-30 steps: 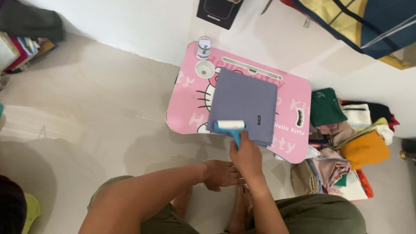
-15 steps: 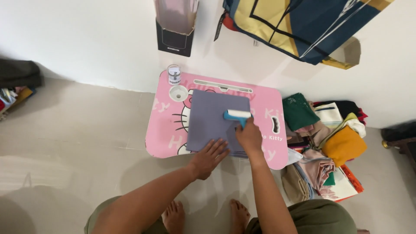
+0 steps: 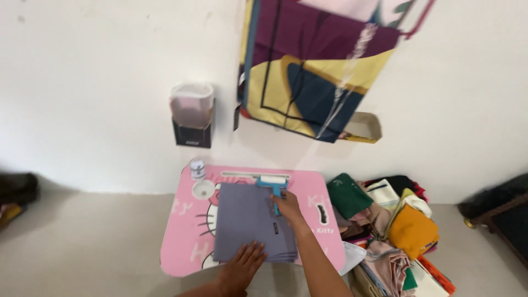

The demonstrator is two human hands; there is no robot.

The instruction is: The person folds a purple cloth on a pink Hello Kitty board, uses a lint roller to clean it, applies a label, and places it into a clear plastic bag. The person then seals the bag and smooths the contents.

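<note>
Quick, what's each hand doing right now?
Left hand: open, flat on the grey cloth.
Right hand: closed around the blue roller handle.

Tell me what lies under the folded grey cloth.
The folded grey cloth lies flat on a pink lap table printed with a cartoon cat. The cloth hides most of that print and the table's middle. The left hand presses its near edge.

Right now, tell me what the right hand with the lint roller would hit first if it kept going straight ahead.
The right hand points the lint roller toward the far edge of the pink lap table. Past the grey folded cloth it would probably meet the table's long groove, then the white wall; depth is unclear.
</note>
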